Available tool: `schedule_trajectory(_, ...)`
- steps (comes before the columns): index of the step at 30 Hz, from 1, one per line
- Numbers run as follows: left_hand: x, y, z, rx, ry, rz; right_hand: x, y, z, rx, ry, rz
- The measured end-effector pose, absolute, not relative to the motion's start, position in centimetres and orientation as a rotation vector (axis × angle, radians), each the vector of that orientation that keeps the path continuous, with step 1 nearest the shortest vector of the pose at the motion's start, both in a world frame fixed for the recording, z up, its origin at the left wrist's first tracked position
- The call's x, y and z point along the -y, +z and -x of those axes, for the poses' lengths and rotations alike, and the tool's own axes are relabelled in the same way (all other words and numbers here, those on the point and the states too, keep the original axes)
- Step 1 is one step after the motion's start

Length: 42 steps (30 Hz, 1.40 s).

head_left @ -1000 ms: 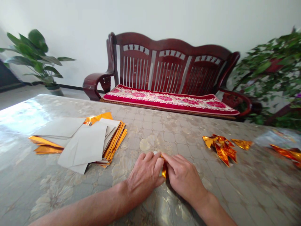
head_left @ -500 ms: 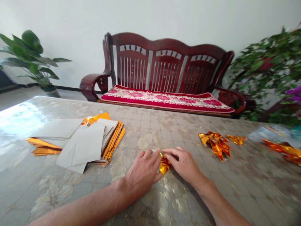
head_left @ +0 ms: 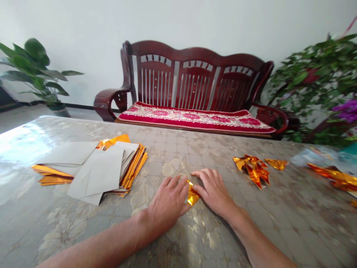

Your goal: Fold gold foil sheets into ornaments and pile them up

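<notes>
A small folded piece of gold foil paper (head_left: pixel 193 195) lies on the table between my hands. My left hand (head_left: pixel 170 195) rests over its left part and holds it against the tabletop, fingers close together and thumb at its lower edge; that part of the paper is hidden. At the right edge, the thumb of my right hand (head_left: pixel 213 189) touches the foil. The other fingers of that hand are stretched forward, apart from the thumb, and the hand is open. To the left lies a stack of foil-backed paper sheets (head_left: pixel 100 169), pale sides mostly up.
Several folded gold foil pieces (head_left: pixel 255 171) lie to the right, with a triangular one (head_left: pixel 276 163) beside them. More foil paper (head_left: pixel 334 176) and a clear plastic bag (head_left: pixel 315 156) are at the far right. Beyond the patterned table (head_left: pixel 178 149) stands a wooden bench (head_left: pixel 195 82).
My right hand has loosened from its pinch on the foil paper, its fingers now stretched out. More of the foil's gold face shows. My left hand stays nearly in place.
</notes>
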<state>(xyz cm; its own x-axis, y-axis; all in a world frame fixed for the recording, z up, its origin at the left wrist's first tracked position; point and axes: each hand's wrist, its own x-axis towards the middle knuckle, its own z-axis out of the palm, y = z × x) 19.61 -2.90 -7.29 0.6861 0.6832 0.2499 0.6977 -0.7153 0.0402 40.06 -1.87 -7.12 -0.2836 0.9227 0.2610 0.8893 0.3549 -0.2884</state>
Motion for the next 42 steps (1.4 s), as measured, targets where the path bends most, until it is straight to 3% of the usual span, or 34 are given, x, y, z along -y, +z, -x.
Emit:
schedule_trajectory(10, 2.8, -5.9, -19.2, 1.247, -0.454, 2.903, 3.3, -5.4, -39.4, 2.401, 0.218, 1.245)
schedule_trajectory(18, 1.3, -5.3, -18.0, 1.142, -0.406, 2.941, 4.3, -3.9, -38.2, 2.606, 0.008, 1.515)
schedule_trajectory(29, 0.7, -5.5, -16.7, 0.92, -0.455, 3.163, 6.1, -2.6, -37.1, 2.528, 0.211, 1.656)
schedule_trajectory(42, 0.7, -5.7, -16.8, 1.038, -0.442, 3.055, 5.8, -3.8, -37.3, 2.475, 0.157, 1.625)
